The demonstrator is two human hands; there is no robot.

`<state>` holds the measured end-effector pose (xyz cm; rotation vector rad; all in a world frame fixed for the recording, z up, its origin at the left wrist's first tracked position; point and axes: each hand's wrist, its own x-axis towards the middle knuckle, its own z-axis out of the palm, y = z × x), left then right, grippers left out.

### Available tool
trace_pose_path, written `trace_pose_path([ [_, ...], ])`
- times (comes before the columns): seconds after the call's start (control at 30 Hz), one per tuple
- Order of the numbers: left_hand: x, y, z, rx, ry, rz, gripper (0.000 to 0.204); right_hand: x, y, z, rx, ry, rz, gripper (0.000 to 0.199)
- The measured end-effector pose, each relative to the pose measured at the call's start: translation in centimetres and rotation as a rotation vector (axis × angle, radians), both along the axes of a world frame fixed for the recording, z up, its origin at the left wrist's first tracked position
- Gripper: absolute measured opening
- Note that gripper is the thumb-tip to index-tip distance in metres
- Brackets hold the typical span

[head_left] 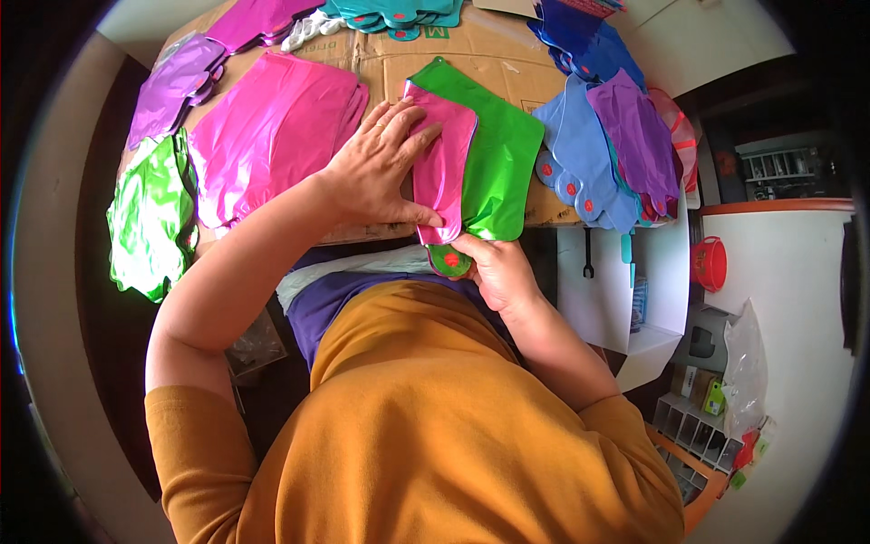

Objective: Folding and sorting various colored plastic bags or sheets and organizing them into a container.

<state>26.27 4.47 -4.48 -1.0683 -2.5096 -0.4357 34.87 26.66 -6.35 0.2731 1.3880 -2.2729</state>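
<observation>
A flat green foil balloon (501, 150), uninflated by its look, lies at the table's near edge. Over its left part rests a narrow pink foil piece (444, 163), apparently folded. My left hand (385, 159) presses on the pink foil with fingers spread, thumb near its lower end. At the bottom edge my right hand (497, 267) pinches the green foil, thumb on top and the other fingers mostly hidden beneath. Beside that thumb, a rounded green tab (449, 261) with a red spot hangs below the pink piece.
Cardboard (381, 68) covers the table. A large pink foil stack (276, 136) and a shiny light green stack (152, 218) lie left. Blue foil pieces (580, 136) and purple ones (634, 136) lie right. Teal foils (394, 11) sit at the back. A red basket (709, 263) stands farther right.
</observation>
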Motion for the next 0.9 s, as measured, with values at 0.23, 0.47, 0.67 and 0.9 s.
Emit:
trace_pose_path([
  [0.23,-0.4,-0.2,0.6,-0.013,-0.029,-0.021,0.104,-0.3,0.3,-0.8,0.014,0.123,0.029,0.034],
  [0.47,-1.2,-0.7,1.0,-0.038,-0.070,-0.050,0.098,-0.3,0.4,-0.9,-0.016,0.104,0.020,0.038],
  [0.67,-0.7,-0.4,0.7,-0.090,-0.141,0.024,0.109,0.1,0.1,0.2,0.068,0.100,-0.015,0.030],
  [0.9,-0.5,-0.4,0.7,-0.123,-0.187,0.035,0.116,-1.6,3.5,3.7,0.424,0.128,0.193,0.037],
])
